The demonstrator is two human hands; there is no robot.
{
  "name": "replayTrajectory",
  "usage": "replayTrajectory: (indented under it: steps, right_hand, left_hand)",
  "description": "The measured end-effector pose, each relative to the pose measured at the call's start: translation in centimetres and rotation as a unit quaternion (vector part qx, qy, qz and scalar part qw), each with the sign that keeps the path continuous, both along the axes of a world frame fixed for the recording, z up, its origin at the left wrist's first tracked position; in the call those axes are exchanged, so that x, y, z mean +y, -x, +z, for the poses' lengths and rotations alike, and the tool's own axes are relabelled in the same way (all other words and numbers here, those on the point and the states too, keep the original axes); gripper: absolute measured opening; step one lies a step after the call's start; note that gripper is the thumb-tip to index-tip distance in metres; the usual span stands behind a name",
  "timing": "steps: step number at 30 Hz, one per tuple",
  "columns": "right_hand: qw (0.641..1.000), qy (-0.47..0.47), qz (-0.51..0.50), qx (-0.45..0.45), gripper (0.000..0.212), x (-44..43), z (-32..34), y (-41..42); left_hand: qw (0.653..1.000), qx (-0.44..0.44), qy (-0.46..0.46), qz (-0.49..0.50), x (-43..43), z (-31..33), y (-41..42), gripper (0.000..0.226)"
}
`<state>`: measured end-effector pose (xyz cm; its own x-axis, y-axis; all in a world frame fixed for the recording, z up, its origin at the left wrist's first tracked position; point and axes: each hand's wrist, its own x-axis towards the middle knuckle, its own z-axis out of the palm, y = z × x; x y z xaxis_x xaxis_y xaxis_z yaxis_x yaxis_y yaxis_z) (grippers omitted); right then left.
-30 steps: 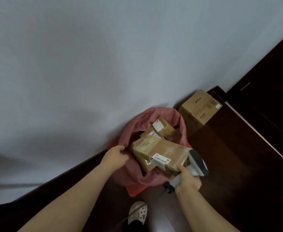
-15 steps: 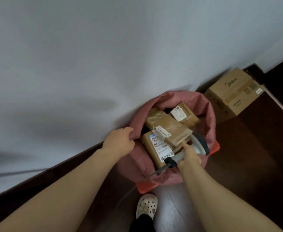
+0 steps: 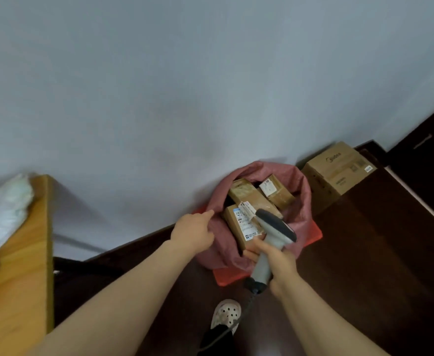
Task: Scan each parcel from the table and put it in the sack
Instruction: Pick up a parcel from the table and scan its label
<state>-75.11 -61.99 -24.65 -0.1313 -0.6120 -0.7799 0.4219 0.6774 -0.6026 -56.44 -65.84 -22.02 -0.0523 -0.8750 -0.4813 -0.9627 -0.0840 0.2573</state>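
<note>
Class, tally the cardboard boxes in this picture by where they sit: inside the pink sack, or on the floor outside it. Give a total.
Brown cardboard parcels inside the pink fabric sack: 3
Large brown cardboard box on the dark floor beside the sack: 1
Total: 4

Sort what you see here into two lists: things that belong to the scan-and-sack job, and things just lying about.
Job: pink sack, brown parcels inside it, handheld scanner in right hand, wooden table.
Lying about: large cardboard box, white plastic bag, red tray.

"Midea" logo on cardboard box [image 3: 339, 170] by wall; parcel labels illegible.
</note>
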Motion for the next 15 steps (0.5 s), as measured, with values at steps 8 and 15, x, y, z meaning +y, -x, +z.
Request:
replayTrajectory:
  steps: [8, 15]
  right_hand:
    - [0.984, 0.052, 0.171, -0.02, 0.021, 12.9, 11.0, -5.7]
    - [0.925, 0.077, 0.372, 0.03, 0.014, 22.8, 15.9, -15.2]
  left_hand:
    - [0.993, -0.013, 0.07, 0.09, 18.4, 12.4, -4.1, 0.059]
    - [0.965, -0.016, 0.102, 0.239, 30.8, 18.0, -13.6, 0.055]
